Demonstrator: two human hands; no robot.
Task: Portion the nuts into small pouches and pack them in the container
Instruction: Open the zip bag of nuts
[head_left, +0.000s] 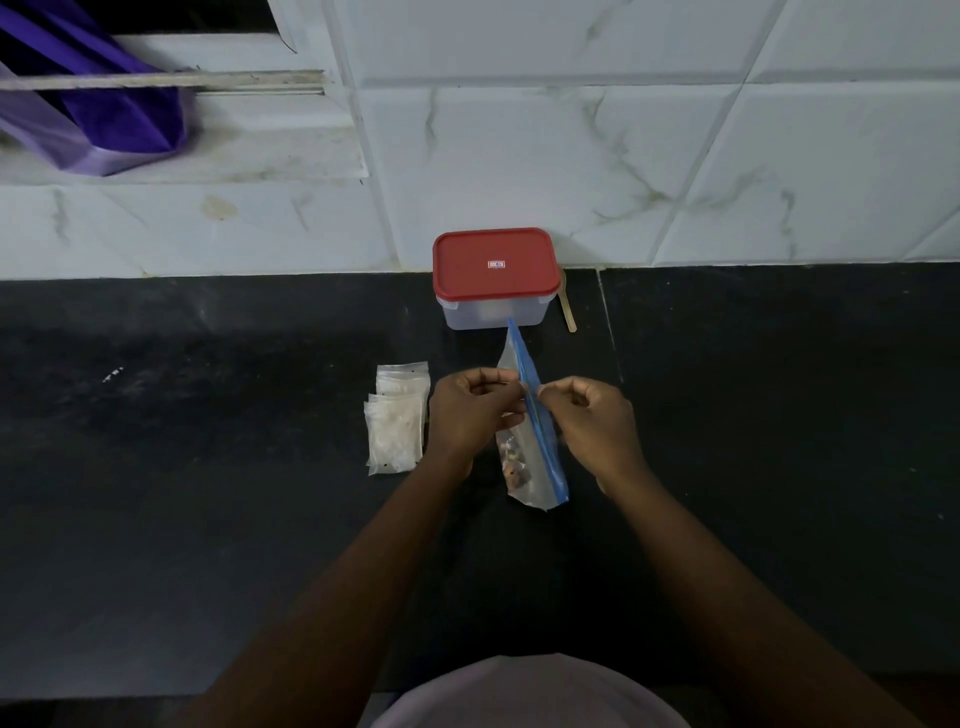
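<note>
Over the black stone worktop (208, 467), the left hand (467, 410) and right hand (592, 421) each close their grip, pinching the blue-zipped clear plastic bag (537, 452) of what look like nuts (514, 462). The red-lidded clear plastic container (493, 309) sits at twelve o'clock, the stacked small clear pouches (397, 421) at nine.

A: Hands?
B: Left hand (470, 410) and right hand (592, 421) each pinch the bag (532, 444) at its blue zip strip, one from either side. Nuts (513, 461) sit low in the bag.
A: Rest of the table (208, 467)?
B: Small pouches (397, 421) stacked just left of the left hand. Container (493, 275), red lid on, against the tiled wall (675, 156); wooden stick (568, 306) just beside it, right.
</note>
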